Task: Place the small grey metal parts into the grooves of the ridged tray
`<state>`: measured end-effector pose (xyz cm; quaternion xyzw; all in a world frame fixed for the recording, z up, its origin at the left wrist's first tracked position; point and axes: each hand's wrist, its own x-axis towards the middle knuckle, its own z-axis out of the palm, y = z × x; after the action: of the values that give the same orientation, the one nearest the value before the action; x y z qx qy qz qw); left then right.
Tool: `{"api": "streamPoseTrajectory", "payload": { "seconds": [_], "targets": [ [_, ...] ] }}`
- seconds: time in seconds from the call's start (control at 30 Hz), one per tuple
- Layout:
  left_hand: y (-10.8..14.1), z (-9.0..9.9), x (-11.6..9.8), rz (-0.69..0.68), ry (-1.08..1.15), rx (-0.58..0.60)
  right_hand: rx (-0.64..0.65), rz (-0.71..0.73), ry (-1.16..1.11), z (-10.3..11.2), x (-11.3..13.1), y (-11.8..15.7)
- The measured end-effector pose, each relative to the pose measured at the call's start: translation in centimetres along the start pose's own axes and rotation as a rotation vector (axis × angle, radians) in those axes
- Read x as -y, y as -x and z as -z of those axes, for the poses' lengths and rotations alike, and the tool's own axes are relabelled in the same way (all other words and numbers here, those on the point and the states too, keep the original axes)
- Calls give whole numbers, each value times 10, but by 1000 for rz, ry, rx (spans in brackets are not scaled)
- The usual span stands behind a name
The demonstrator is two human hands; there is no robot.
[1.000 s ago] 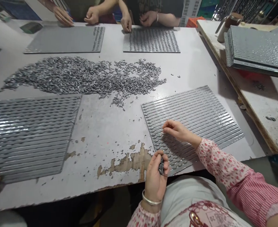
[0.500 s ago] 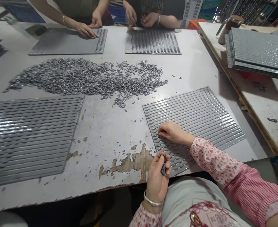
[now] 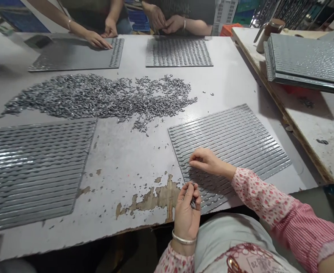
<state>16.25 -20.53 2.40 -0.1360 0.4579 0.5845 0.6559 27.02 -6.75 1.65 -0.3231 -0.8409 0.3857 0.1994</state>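
My left hand (image 3: 185, 216) is curled, palm up, around several small dark grey spindle-shaped pieces (image 3: 193, 203) just over the table's front edge. With thumb and fingers together, my right hand (image 3: 205, 161) is low over the left part of a grey ridged sheet (image 3: 235, 136); what its fingertips hold, if anything, is hidden. Long parallel ridges run across this sheet, and rounded bumps line them near its left edge and front corner. A wide pile of loose grey spindle-shaped pieces (image 3: 99, 96) lies on the table beyond my hands.
Another ridged sheet (image 3: 36, 170) lies at left. Across the table, a co-worker's hand (image 3: 97, 40) rests on a grey sheet (image 3: 70, 57); another person's hands (image 3: 167, 23) are above a bumpy sheet (image 3: 181, 53). Stacked sheets (image 3: 309, 57) and a brown-lidded jug (image 3: 270, 34) stand on the side table.
The view has shifted slightly left. My right hand has tilted, with its thumb now showing, over nearly the same spot on the sheet. The far right person's hands have come together.
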Motion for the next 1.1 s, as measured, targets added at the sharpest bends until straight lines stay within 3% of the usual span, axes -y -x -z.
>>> {"api": "streamPoseTrajectory", "payload": {
  "seconds": [0.13, 0.33, 0.4, 0.5, 0.67, 0.97, 1.1],
  "targets": [
    [-1, -3, 2, -49, -53, -41, 171, 65, -277, 9, 17, 26],
    [0, -7, 5, -43, -78, -32, 118, -72, -342, 8, 13, 36],
    [1, -7, 4, -20, -76, -10, 12, -140, -273, 7, 5, 30],
    [3, -4, 2, 20, -69, 41, -128, -171, 15, 5, -8, 18],
    [3, 3, 3, 50, -43, 116, -96, -142, 285, 2, -18, 9],
    [1, 4, 2, 75, -19, 93, -51, -134, 25, 13, -15, 5],
    [1, 3, 2, 84, -6, 110, -11, -67, 145, 18, -15, 1]
  ]
}}
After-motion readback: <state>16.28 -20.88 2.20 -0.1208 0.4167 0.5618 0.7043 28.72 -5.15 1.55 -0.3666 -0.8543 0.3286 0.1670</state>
